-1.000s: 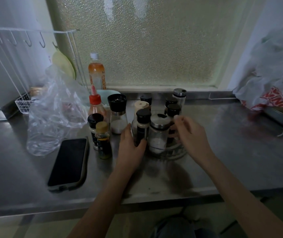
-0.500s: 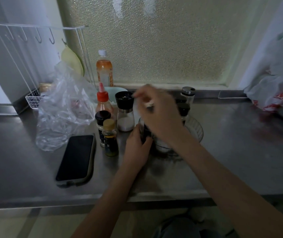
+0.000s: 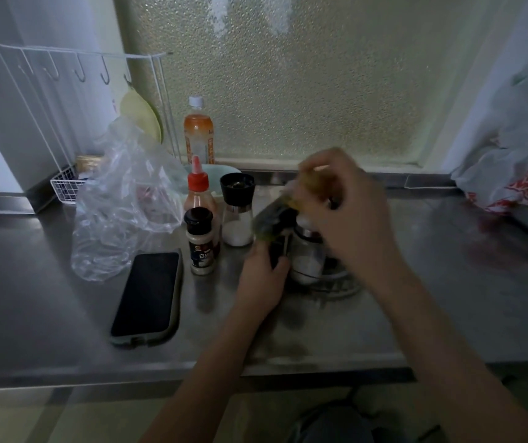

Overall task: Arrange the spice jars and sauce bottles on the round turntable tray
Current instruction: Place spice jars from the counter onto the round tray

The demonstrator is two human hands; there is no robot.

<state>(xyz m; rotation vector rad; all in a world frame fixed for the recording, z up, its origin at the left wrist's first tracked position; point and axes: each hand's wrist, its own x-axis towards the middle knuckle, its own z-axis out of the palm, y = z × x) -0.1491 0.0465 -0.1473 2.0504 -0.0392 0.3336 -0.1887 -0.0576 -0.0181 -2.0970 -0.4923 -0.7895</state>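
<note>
Right hand (image 3: 349,212) raised over the turntable tray (image 3: 341,281), fingers curled around a small yellow-capped bottle (image 3: 283,212), blurred with motion and tilted, cap up by the fingertips. Left hand (image 3: 261,276) low at the tray's near-left edge, fingers closed on a dark-capped jar (image 3: 280,247) there. Right forearm crossing in from the lower right above the tray, left forearm rising straight from below.

On the tray, beside the gripped jar, a clear jar (image 3: 307,263) with pale contents; anything further back hidden behind the right hand.

Well under way, judging by the layout, but not finished: off the tray to the left, on the steel counter (image 3: 448,314), a black-capped spice jar (image 3: 200,241), a salt grinder (image 3: 237,212), a red-capped sauce bottle (image 3: 198,190) and, back by the window, an orange bottle (image 3: 198,135). Further left, a phone (image 3: 149,298) and a plastic bag (image 3: 128,199).
</note>
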